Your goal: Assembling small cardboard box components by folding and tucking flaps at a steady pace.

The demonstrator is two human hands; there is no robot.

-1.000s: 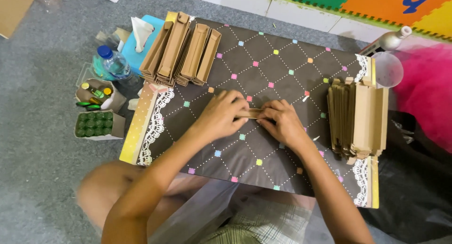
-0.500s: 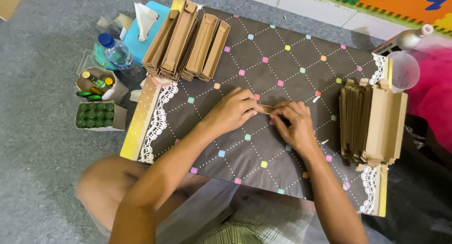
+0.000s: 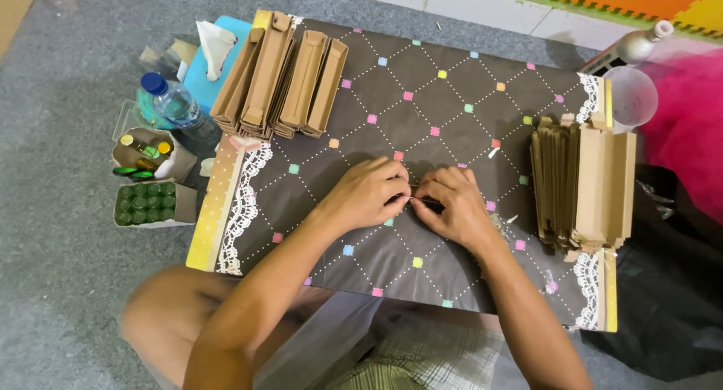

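Observation:
My left hand [image 3: 367,194] and my right hand [image 3: 454,207] meet fingertip to fingertip over the middle of a low table covered in a dark brown cloth [image 3: 422,96] with coloured squares. Both pinch a small brown cardboard piece [image 3: 423,202], which the fingers hide almost entirely. A row of folded brown cardboard boxes [image 3: 282,77] lies at the table's back left. Another stack of folded cardboard boxes [image 3: 584,183] stands on edge at the right, a hand's width from my right hand.
On the grey floor to the left stand a water bottle [image 3: 169,100], a blue tissue box [image 3: 203,66] and a carton of small green-capped bottles [image 3: 147,203]. A clear plastic cup [image 3: 629,96], pink fabric [image 3: 689,126] and a black bag [image 3: 663,284] lie to the right.
My hands have closed in together over the cardboard piece, so less of it shows now. The view has shifted slightly; the stacks have not moved.

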